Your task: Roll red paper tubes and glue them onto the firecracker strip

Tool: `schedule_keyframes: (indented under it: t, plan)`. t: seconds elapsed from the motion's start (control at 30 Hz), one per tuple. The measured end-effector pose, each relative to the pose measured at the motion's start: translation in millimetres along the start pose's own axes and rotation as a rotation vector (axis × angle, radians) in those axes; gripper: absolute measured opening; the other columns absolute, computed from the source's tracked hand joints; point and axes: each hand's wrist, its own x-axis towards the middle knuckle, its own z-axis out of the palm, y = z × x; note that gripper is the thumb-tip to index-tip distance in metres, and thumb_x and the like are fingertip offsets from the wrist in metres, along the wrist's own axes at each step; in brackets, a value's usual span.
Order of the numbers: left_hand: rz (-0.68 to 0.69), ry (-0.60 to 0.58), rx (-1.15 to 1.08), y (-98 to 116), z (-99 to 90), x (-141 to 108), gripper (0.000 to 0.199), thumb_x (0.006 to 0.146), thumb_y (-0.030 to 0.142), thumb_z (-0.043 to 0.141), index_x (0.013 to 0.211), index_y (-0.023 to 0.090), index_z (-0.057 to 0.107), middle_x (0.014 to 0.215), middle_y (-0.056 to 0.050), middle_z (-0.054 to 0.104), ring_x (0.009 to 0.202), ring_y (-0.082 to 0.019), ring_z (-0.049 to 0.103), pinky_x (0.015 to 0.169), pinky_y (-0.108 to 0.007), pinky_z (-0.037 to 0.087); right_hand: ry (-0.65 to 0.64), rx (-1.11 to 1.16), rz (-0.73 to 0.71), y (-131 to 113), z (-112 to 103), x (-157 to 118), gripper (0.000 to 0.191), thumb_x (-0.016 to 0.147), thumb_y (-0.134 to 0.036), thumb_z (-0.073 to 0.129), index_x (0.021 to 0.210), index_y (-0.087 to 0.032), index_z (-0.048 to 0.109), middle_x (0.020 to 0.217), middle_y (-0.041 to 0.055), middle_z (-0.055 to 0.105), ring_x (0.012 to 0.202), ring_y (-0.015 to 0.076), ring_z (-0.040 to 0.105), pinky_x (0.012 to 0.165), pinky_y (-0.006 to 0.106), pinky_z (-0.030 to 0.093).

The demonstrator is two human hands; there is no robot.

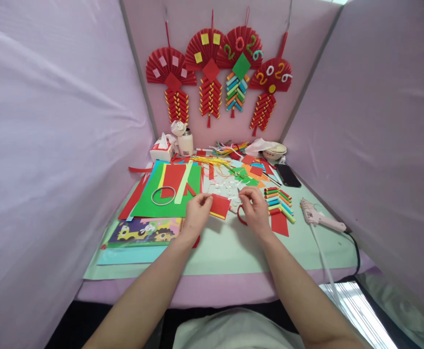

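My left hand (pixel 198 213) pinches a small red paper piece (pixel 220 206) with a yellow strip along its lower edge, held just above the table. To its right, my right hand (pixel 254 208) is closed, thumb and fingertips together. Red-handled scissors (pixel 241 218) show at this hand, one loop at its left side and a dark tip by the fingertips; the fingers hide the rest. Beside the right hand lie rolled paper tubes (pixel 279 201) in several colours, joined in a slanted pattern, over a red paper piece (pixel 280 225).
Stacked coloured paper (pixel 149 206) with a tape ring (pixel 163 196) lies left. A glue gun (pixel 321 218) with a cord and a black phone (pixel 288 175) lie right. Scraps, yellow cords (pixel 212 160), a tissue box (pixel 163 148) and a bowl (pixel 274 151) stand behind. Red fan decorations (pixel 241 46) hang above.
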Motion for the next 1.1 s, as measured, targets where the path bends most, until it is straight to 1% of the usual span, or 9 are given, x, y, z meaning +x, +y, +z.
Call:
schedule_keyframes:
  t: [0.1, 0.17, 0.27, 0.33, 0.47, 0.6, 0.7, 0.9, 1.1]
  plan:
    - [-0.187, 0.076, -0.187, -2, -5.8, 8, 0.028, 0.072, 0.037, 0.055, 0.089, 0.015, 0.063, 0.088, -0.005, 0.067, 0.070, -0.015, 0.060, 0.052, -0.023, 0.046, 0.164, 0.083, 0.186, 8, -5, 5, 0.014, 0.086, -0.030, 0.045, 0.087, -0.019, 0.054, 0.082, 0.0029, 0.058, 0.073, 0.0154, 0.054, 0.068, 0.028, 0.044]
    - [-0.269, 0.090, -0.281, -3, -6.8, 10, 0.031, 0.070, 0.038, 0.058, 0.092, 0.016, 0.061, 0.090, -0.005, 0.066, 0.066, -0.014, 0.060, 0.046, -0.020, 0.043, 0.173, 0.090, 0.234, 13, -6, 9, 0.016, 0.084, -0.032, 0.048, 0.087, -0.018, 0.056, 0.080, 0.0028, 0.060, 0.071, 0.0152, 0.054, 0.066, 0.027, 0.044]
    - [-0.370, 0.061, -0.387, -4, -4.5, 12, 0.031, 0.066, 0.035, 0.063, 0.090, 0.016, 0.061, 0.082, -0.004, 0.065, 0.057, -0.010, 0.057, 0.044, -0.018, 0.041, 0.067, 0.016, 0.220, 20, -4, 20, 0.019, 0.083, -0.031, 0.048, 0.086, -0.017, 0.060, 0.080, 0.0039, 0.063, 0.071, 0.0163, 0.056, 0.064, 0.027, 0.044]
    - [-0.409, 0.031, -0.428, -3, -2.4, 12, 0.028, 0.064, 0.030, 0.065, 0.087, 0.015, 0.061, 0.078, -0.004, 0.065, 0.057, -0.009, 0.057, 0.048, -0.019, 0.043, -0.043, -0.115, 0.170, 24, -1, 29, 0.021, 0.084, -0.030, 0.046, 0.089, -0.017, 0.062, 0.082, 0.0048, 0.065, 0.071, 0.0168, 0.058, 0.063, 0.027, 0.044]
    - [-0.429, -0.051, -0.471, 1, -1.0, 14, 0.024, 0.062, 0.026, 0.066, 0.082, 0.014, 0.061, 0.079, -0.006, 0.066, 0.065, -0.013, 0.061, 0.056, -0.023, 0.048, -0.232, -0.452, 0.035, 37, 3, 53, 0.025, 0.085, -0.021, 0.043, 0.100, -0.018, 0.062, 0.094, 0.0070, 0.067, 0.084, 0.0187, 0.060, 0.074, 0.030, 0.045]
    - [-0.442, -0.126, -0.483, 3, -1.5, 14, 0.021, 0.062, 0.026, 0.068, 0.078, 0.015, 0.061, 0.081, -0.006, 0.066, 0.067, -0.014, 0.062, 0.054, -0.021, 0.046, -0.339, -0.566, -0.017, 56, 13, 89, 0.022, 0.080, -0.016, 0.051, 0.096, -0.017, 0.066, 0.100, 0.0093, 0.065, 0.095, 0.0218, 0.057, 0.084, 0.034, 0.040]
    - [-0.455, -0.136, -0.510, 2, -1.9, 11, 0.021, 0.062, 0.027, 0.068, 0.078, 0.016, 0.060, 0.080, -0.005, 0.066, 0.067, -0.013, 0.062, 0.054, -0.021, 0.046, -0.397, -0.631, -0.032, 67, 28, 124, 0.022, 0.080, -0.019, 0.052, 0.095, -0.017, 0.068, 0.100, 0.0098, 0.065, 0.095, 0.0213, 0.057, 0.085, 0.032, 0.039]
    - [-0.515, -0.166, -0.642, 1, -10.5, 5, 0.025, 0.063, 0.029, 0.070, 0.081, 0.016, 0.059, 0.085, -0.006, 0.066, 0.072, -0.015, 0.063, 0.061, -0.025, 0.049, -0.488, -0.755, 0.005, 86, 72, 191, 0.023, 0.082, -0.022, 0.049, 0.094, -0.019, 0.068, 0.099, 0.0072, 0.067, 0.095, 0.0224, 0.057, 0.082, 0.030, 0.039]
    - [-0.612, -0.130, -0.772, -2, -16.0, 10, 0.022, 0.063, 0.025, 0.071, 0.079, 0.017, 0.059, 0.081, -0.005, 0.066, 0.071, -0.015, 0.063, 0.060, -0.024, 0.049, -0.582, -0.859, 0.018, 101, 118, 229, 0.021, 0.086, -0.028, 0.049, 0.096, -0.018, 0.065, 0.101, 0.0069, 0.065, 0.099, 0.0223, 0.056, 0.086, 0.038, 0.040]
